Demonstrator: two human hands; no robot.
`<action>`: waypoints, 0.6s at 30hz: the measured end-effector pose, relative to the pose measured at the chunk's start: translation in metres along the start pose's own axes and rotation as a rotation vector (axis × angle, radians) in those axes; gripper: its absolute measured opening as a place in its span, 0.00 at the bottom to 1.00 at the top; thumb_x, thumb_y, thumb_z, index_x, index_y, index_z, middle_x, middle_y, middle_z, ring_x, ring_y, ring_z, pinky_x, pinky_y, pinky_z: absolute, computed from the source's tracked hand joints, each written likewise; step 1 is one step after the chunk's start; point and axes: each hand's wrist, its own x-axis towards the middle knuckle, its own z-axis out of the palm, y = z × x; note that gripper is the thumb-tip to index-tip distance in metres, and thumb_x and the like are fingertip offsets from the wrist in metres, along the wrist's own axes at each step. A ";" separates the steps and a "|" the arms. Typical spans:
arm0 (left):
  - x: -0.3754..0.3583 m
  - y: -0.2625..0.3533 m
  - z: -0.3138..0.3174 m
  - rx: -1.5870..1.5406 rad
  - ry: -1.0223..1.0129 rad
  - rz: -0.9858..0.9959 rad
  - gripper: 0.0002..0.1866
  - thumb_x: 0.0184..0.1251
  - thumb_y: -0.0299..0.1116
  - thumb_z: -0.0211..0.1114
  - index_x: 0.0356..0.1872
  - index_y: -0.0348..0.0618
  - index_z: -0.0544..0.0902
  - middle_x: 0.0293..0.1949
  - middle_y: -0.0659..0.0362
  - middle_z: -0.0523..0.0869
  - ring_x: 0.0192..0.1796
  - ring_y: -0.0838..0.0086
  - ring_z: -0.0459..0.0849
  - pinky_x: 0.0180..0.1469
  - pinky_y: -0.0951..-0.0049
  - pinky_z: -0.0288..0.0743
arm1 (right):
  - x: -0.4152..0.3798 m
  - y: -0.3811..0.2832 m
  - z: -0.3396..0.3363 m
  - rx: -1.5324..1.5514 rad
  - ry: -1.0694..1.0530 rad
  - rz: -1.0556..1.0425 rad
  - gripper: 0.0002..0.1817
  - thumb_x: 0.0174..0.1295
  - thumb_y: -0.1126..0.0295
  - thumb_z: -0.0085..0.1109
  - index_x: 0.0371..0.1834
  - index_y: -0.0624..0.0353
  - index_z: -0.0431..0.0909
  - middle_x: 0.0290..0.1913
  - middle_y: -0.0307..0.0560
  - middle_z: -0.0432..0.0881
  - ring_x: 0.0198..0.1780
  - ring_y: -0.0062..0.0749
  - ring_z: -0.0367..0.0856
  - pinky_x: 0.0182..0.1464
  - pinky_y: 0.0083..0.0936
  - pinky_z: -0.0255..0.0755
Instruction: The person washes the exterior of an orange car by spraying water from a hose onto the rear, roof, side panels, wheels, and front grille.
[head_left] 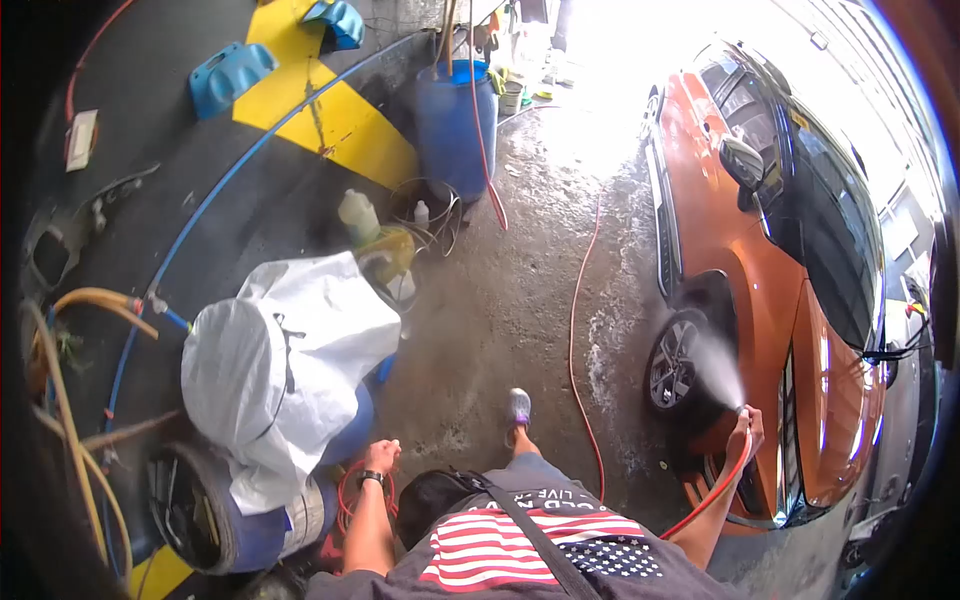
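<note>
In my right hand, raised at the front corner of the orange car, is the end of a red hose. A white spray fans from the hose end toward the car's front wheel. The hose trails back along my right forearm. My left hand is closed at my left side, with a dark watch on the wrist. Whatever its fingers hold, if anything, is hidden. Just below it hangs a coil of red hose, and a white sheet covers something beside it.
A blue barrel stands ahead, with hoses hanging over it. Another red hose crosses the wet floor. To the left are a blue hose, plastic jugs, a blue drum and teal plastic pieces.
</note>
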 end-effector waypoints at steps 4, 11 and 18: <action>0.070 0.026 0.034 0.260 -0.114 -0.067 0.18 0.59 0.50 0.62 0.25 0.45 0.85 0.25 0.59 0.87 0.30 0.70 0.85 0.35 0.67 0.75 | 0.039 -0.004 0.046 -0.100 0.015 0.043 0.14 0.59 0.66 0.49 0.40 0.63 0.79 0.28 0.57 0.80 0.31 0.43 0.79 0.38 0.35 0.72; 0.204 -0.038 0.094 0.411 -0.101 0.149 0.16 0.60 0.45 0.59 0.29 0.43 0.85 0.34 0.46 0.85 0.38 0.53 0.85 0.38 0.59 0.75 | 0.166 -0.054 0.174 -0.164 -0.054 0.062 0.13 0.56 0.66 0.50 0.37 0.63 0.78 0.28 0.62 0.79 0.33 0.51 0.81 0.38 0.37 0.72; 0.296 0.185 0.105 0.238 -0.181 0.076 0.14 0.60 0.43 0.64 0.33 0.42 0.87 0.34 0.53 0.88 0.38 0.71 0.86 0.43 0.70 0.76 | 0.319 -0.157 0.294 -0.158 -0.097 0.013 0.14 0.55 0.67 0.51 0.41 0.65 0.77 0.35 0.65 0.81 0.40 0.51 0.83 0.44 0.37 0.72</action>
